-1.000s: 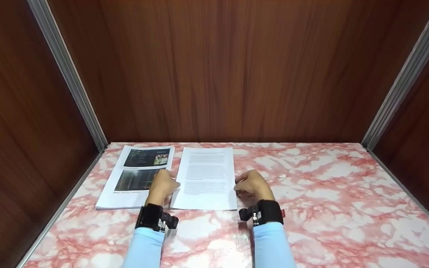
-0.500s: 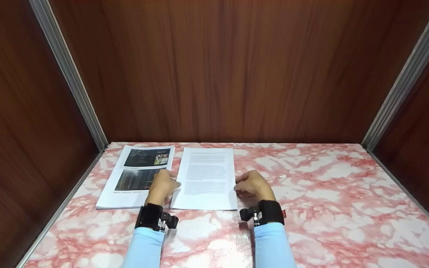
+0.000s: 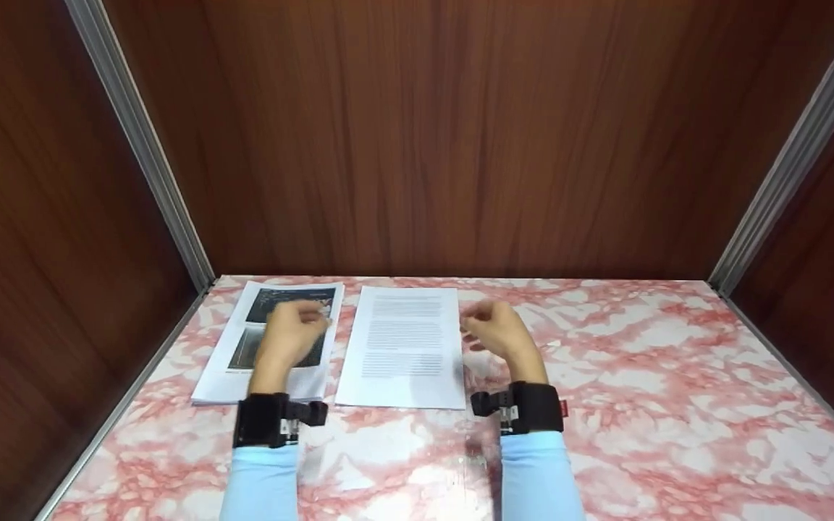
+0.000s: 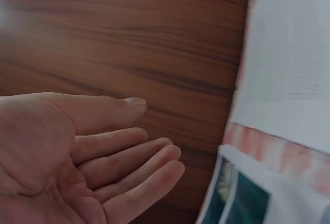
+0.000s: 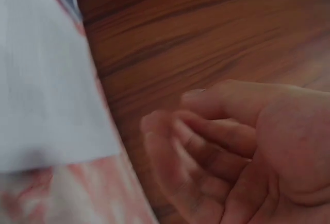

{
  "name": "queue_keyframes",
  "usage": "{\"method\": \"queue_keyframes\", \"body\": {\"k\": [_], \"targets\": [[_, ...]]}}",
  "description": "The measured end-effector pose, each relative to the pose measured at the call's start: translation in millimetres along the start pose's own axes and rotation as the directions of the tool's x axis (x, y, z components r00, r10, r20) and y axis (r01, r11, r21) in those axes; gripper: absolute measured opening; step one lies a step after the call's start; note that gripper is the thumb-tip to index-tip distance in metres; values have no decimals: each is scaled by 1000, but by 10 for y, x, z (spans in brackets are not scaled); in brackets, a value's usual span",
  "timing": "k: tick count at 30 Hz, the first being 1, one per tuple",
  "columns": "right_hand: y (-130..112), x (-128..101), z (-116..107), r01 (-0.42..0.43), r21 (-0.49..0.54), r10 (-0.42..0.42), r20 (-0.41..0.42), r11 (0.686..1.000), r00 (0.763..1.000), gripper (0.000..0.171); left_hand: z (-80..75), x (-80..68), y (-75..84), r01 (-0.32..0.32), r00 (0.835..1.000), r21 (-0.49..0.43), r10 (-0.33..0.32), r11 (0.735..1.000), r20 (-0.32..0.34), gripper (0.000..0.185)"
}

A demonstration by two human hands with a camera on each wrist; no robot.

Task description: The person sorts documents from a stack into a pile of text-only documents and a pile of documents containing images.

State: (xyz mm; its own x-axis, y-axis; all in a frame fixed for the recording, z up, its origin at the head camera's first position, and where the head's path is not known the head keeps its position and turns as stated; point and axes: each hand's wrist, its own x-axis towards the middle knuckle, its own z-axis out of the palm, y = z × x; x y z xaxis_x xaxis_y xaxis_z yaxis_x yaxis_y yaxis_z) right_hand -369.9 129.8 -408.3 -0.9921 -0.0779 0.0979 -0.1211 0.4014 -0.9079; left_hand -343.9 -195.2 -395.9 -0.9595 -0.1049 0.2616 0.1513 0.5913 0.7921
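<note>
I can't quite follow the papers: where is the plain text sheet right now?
In the head view the text sheet lies flat on the marble table, between the left hand and right hand, just right of the picture stack.

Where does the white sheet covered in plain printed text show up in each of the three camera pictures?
Head view: white text-only sheet, centre of the pink marbled table, between both hands.
Left wrist view: upper right.
Right wrist view: upper left, blurred.
Shared landmark: the brown wood-grain back wall.

Marble table (image 3: 641,405), two papers (image 3: 404,346)
</note>
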Motion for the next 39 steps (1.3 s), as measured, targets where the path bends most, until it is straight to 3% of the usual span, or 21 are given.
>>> {"method": "queue_keyframes", "body": {"k": [4, 8, 13, 18, 24, 30, 33, 39], "targets": [[-190, -5, 101, 146, 17, -145, -26, 989, 989, 12, -251, -37, 49, -58, 993, -26, 55, 998, -109, 22], [-388, -10, 290, 246, 50, -245, -20, 968, 969, 12, -478, -65, -40, -67, 973, -21, 60, 998, -221, 15], [-558, -18, 619, 366, 50, -367, 2, 929, 930, 11, -687, -102, -256, -19, 953, -53, 1, 998, -304, 19], [-563, -11, 1033, 435, 88, -442, 96, 896, 892, 9, -810, -160, -517, 50, 937, -82, -75, 995, -341, 22], [-450, -5, 1475, 441, 28, -437, 196, 897, 878, 8, -842, -229, -825, 146, 916, -52, -155, 988, -371, 25], [-383, -67, 1734, 358, -47, -335, 256, 933, 907, 15, -826, -273, -1045, 199, 915, -38, -199, 979, -352, 32], [-373, -97, 1825, 307, -92, -268, 295, 947, 917, 29, -827, -297, -1113, 258, 916, -16, -250, 966, -314, 40], [-347, -142, 1956, 285, -164, -214, 349, 945, 912, 43, -814, -301, -1209, 338, 926, 53, -322, 940, -199, 55]]}}
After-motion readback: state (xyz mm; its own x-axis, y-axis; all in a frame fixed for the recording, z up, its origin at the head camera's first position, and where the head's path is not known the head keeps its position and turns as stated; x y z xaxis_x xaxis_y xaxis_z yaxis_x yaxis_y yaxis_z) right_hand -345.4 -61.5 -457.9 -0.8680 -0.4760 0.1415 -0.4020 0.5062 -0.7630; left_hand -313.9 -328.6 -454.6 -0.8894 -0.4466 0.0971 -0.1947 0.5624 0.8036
